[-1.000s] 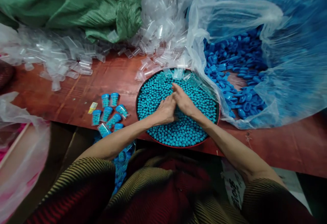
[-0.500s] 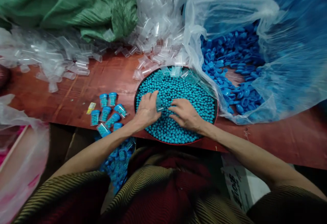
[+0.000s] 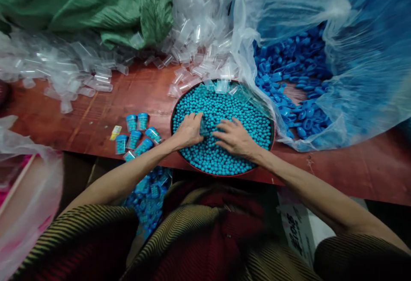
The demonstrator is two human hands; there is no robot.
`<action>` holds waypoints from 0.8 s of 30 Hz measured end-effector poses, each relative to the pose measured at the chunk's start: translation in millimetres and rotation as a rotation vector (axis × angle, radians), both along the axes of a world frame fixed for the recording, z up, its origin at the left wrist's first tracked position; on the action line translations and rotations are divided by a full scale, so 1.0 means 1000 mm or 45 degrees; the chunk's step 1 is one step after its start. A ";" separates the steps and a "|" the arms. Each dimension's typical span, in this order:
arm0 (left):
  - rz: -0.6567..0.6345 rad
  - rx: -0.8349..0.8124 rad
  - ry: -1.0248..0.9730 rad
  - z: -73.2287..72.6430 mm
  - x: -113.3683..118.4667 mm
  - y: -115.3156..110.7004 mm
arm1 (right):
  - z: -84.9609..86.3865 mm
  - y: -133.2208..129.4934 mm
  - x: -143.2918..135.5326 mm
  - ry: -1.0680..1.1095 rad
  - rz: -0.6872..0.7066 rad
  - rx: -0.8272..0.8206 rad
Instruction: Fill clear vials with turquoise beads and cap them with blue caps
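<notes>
A round tray (image 3: 273,137) full of small turquoise balls (image 3: 218,161) sits in front of me at the table's edge. Over its left half, my left hand (image 3: 190,130) is closed around a clear plastic vial (image 3: 203,127), its mouth toward the right; how full it is I cannot tell. My right hand (image 3: 236,140) rests on the balls to the right of the vial, fingers apart and bent, pointing left. A few clear vials (image 3: 221,86) lie on the balls at the tray's far rim. Left of the tray stand and lie several filled vials with blue caps (image 3: 143,120).
Loose clear vials (image 3: 102,80) are heaped behind, beside a green sack (image 3: 128,7). An opened plastic bag (image 3: 244,50) of blue caps (image 3: 308,114) touches the tray's right side. Below the table edge hang more filled vials (image 3: 150,199). A yellow-white scrap (image 3: 116,132) lies at left.
My right hand's fingers have spread a little over the balls. The left hand still holds the vial in about the same place, turned slightly. The view has shifted slightly.
</notes>
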State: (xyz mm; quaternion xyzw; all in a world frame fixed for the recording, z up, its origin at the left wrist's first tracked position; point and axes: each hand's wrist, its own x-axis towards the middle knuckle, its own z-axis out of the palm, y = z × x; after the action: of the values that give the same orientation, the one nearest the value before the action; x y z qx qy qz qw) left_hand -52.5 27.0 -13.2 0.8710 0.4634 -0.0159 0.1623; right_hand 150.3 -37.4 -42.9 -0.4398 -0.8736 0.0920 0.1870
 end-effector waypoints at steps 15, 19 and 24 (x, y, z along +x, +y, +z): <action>0.103 -0.187 -0.056 0.002 0.012 0.006 | -0.037 0.049 0.034 0.632 -1.080 -0.087; 0.125 -0.203 -0.090 0.000 0.014 0.004 | -0.033 0.053 0.030 0.776 -1.180 -0.181; 0.111 -0.171 -0.161 -0.006 0.028 0.001 | -0.034 0.063 0.008 0.989 -1.300 -0.273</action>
State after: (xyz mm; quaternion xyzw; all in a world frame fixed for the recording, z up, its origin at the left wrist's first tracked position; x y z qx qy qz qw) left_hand -24.9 27.9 -19.6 0.8365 0.4875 0.0150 0.2496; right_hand 158.3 25.2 -76.5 -0.7507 -0.4094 0.2305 0.4645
